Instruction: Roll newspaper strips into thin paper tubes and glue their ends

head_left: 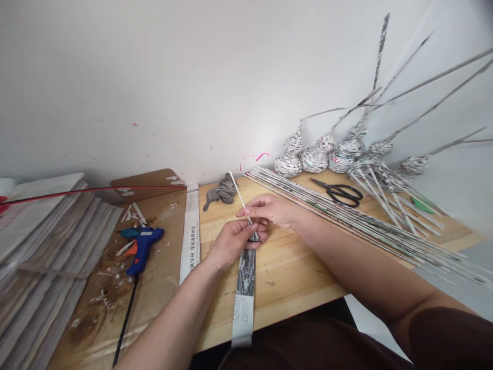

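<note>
A long newspaper strip (pixel 243 308) hangs from my hands down over the front edge of the table. Its upper end is wrapped around a thin white stick (pixel 235 189), which slants up and to the left. My left hand (pixel 236 239) is closed on the rolled part of the strip, thumb on top. Just above it, my right hand (pixel 275 209) has its fingers bent around the stick close to the roll. The fingers partly hide the wrapped section.
Finished paper tubes (pixel 327 210) and black scissors (pixel 339 194) lie to the right. Woven paper gourds (pixel 288 165) with long stems stand along the wall. At left are a blue glue gun (pixel 142 252), cardboard (pixel 162 288) and stacked newspapers (pixel 46 267). A grey crumpled cloth (pixel 221 192) lies behind my hands.
</note>
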Motion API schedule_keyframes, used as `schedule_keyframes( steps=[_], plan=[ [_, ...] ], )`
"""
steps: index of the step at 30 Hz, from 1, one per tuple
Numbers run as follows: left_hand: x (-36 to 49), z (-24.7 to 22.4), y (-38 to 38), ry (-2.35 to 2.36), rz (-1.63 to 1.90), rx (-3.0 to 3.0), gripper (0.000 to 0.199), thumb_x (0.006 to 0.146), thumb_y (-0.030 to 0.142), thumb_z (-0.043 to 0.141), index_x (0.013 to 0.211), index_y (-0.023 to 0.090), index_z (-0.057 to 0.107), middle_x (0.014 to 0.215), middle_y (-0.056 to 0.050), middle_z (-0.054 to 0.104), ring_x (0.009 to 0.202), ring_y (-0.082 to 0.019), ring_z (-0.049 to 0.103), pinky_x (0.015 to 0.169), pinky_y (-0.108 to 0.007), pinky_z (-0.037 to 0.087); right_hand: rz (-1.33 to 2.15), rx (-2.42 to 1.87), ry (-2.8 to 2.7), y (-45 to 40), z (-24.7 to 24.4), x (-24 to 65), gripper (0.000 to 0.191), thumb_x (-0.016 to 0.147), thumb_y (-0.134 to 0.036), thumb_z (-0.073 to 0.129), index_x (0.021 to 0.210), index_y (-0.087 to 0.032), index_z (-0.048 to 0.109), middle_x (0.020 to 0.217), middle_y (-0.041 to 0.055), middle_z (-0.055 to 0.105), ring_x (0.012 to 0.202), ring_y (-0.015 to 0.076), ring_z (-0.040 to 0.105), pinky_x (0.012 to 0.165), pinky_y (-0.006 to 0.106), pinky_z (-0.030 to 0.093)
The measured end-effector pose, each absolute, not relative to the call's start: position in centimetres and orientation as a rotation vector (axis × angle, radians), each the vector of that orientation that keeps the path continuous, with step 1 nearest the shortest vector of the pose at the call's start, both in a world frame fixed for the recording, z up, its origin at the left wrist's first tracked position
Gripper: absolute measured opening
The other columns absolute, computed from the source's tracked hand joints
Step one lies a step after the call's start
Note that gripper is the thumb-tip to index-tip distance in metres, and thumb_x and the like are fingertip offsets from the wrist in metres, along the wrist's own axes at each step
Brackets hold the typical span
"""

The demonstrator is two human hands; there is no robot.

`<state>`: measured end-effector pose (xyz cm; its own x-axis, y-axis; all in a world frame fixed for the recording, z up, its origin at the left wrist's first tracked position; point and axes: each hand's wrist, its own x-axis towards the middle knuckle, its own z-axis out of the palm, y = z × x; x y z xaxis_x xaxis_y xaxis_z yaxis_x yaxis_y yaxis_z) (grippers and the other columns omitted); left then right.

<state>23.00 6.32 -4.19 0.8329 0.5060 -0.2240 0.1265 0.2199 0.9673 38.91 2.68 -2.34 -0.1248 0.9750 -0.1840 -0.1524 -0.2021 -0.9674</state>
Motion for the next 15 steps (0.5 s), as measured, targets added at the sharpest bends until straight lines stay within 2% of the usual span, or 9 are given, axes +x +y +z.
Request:
schedule_keyframes(
  steps=[2,6,11,15],
  plan=[
    [23.04,-4.19,6.28,0.562,0.285,1.339,0.037,0.08,0.042,0.06,0.097,0.01,0.068,0.089,-0.013,0.069,0.086,-0.019,0.064,0.076,-0.033,0.052,1.514,-1.184,-1.086,2.66,-2.47,38.86,0.035,0.068,-0.042,0.073,0.08,-0.012,0.063,0.046,-0.0052,0.052,0.034,0.0071,0.046,0.033,0.018,0.031],
    [23.13,-4.12,6.14,0.577,0.273,1.305,0.036,0.078,0.041,0.063,0.093,0.008,0.068,0.088,-0.013,0.069,0.086,-0.02,0.064,0.078,-0.035,0.052,1.32,-1.224,-0.918,2.85,-2.7,38.76,0.036,0.059,-0.038,0.08,0.065,-0.014,0.055,0.044,-0.0086,0.045,0.033,0.0019,0.033,0.031,0.015,0.019],
    [23.14,-4.15,6.14,0.588,0.282,1.29,0.037,0.077,0.042,0.064,0.093,0.009,0.068,0.086,-0.013,0.069,0.084,-0.019,0.064,0.076,-0.033,0.053,1.456,-1.176,-1.08,3.03,-2.76,39.11,0.035,0.067,-0.04,0.075,0.082,-0.01,0.066,0.051,-0.0038,0.053,0.039,0.0033,0.04,0.036,0.016,0.026],
    [23.16,-4.16,6.11,0.585,0.278,1.293,0.036,0.076,0.043,0.065,0.092,0.01,0.069,0.086,-0.012,0.069,0.085,-0.019,0.064,0.077,-0.033,0.053,1.327,-1.202,-0.954,3.1,-3.05,39.02,0.032,0.062,-0.037,0.079,0.068,-0.013,0.059,0.044,-0.008,0.045,0.035,0.002,0.032,0.033,0.016,0.019]
  ],
)
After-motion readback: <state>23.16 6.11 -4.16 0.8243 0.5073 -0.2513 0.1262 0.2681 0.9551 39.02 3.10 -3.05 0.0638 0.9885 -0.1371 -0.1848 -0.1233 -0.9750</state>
